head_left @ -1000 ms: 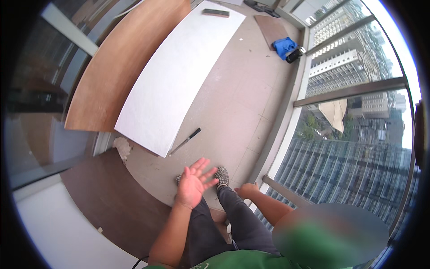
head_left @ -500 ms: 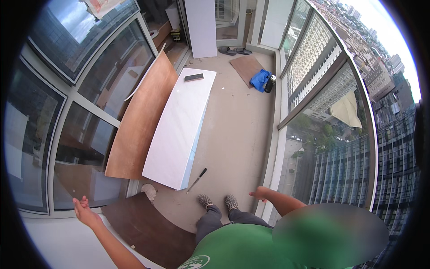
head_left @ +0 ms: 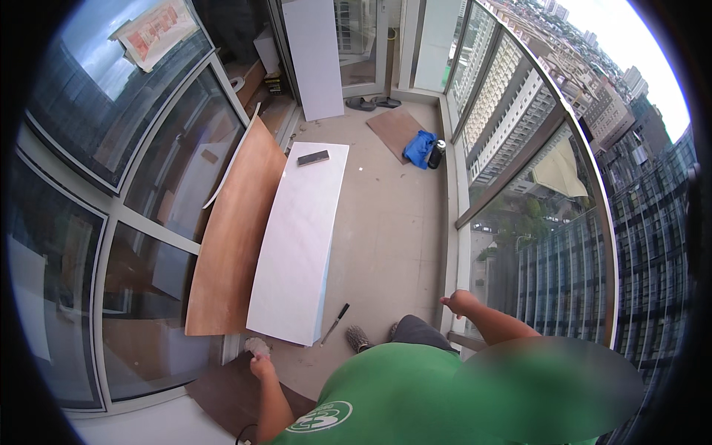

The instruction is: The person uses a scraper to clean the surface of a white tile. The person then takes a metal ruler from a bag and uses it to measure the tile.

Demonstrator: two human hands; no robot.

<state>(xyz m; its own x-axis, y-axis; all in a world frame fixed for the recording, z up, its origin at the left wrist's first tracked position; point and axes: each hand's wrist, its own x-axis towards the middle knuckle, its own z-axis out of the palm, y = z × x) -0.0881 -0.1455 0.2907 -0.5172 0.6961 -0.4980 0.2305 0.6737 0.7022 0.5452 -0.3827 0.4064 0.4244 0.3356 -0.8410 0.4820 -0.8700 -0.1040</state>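
Observation:
My left hand (head_left: 262,363) is low at the left, fingers curled, just in front of a pale crumpled rag (head_left: 256,345); whether it holds anything is unclear. My right hand (head_left: 459,304) is out beside the balcony railing, fingers loosely bent and apart, holding nothing visible. A long white board (head_left: 293,245) lies ahead with a dark flat block (head_left: 312,158) on its far end. A curved brown wooden panel (head_left: 222,267) is along its left side. A thin black-handled tool (head_left: 334,324) lies on the floor near my feet.
A dark curved sheet (head_left: 222,393) lies lower left. Glass doors (head_left: 152,289) line the left, a glazed railing (head_left: 534,222) the right. A brown square board (head_left: 389,130), blue cloth (head_left: 419,148), black bottle (head_left: 437,153) and sandals (head_left: 371,103) are toward the back, near an upright white panel (head_left: 311,59).
My view has tilted up. My left hand swung out to the left and has since moved inward, fingers going from spread to curled. My right hand stays out at the right.

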